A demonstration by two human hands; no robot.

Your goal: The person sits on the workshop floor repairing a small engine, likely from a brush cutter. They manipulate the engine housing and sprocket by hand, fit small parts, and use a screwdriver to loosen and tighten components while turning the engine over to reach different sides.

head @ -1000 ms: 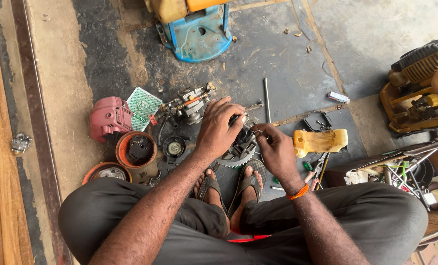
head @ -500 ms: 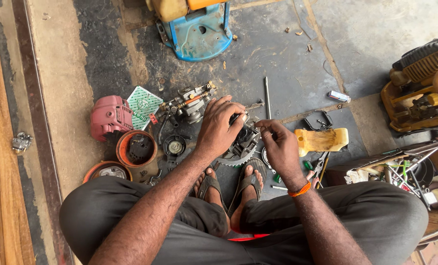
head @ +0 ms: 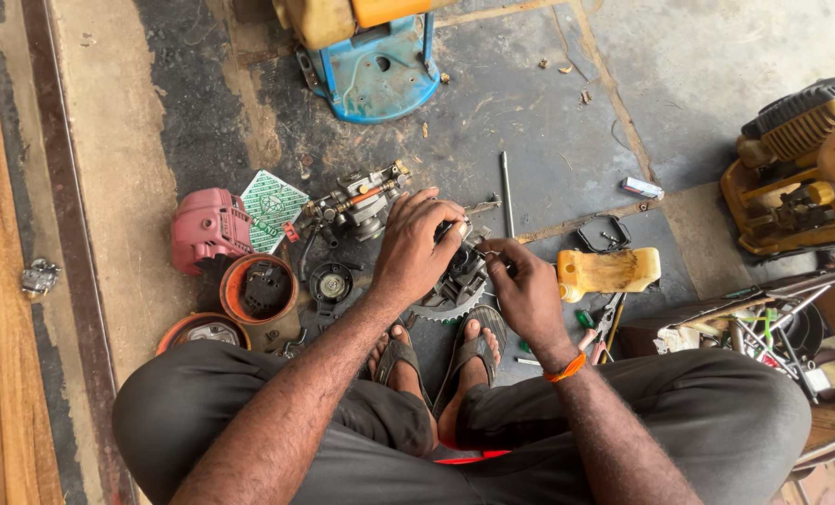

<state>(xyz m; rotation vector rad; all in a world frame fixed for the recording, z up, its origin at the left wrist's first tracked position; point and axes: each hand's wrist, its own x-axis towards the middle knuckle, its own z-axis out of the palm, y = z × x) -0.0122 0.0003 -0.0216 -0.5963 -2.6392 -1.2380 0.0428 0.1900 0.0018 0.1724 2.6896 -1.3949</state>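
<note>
The toothed engine part [head: 455, 285] sits on the floor [head: 548, 122] just ahead of the feet. The left hand [head: 415, 248] has its grip clamped over its top; the right hand [head: 525, 285] pinches its edge. A yellow tank [head: 609, 269] lies right of that grip.

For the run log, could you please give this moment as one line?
left hand: gripping engine block | right hand: working at its side | floor: loose parts

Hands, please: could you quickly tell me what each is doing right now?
Left hand: closed over the small engine block.
Right hand: fingers pinched at the engine block; held item cannot be told.
</note>
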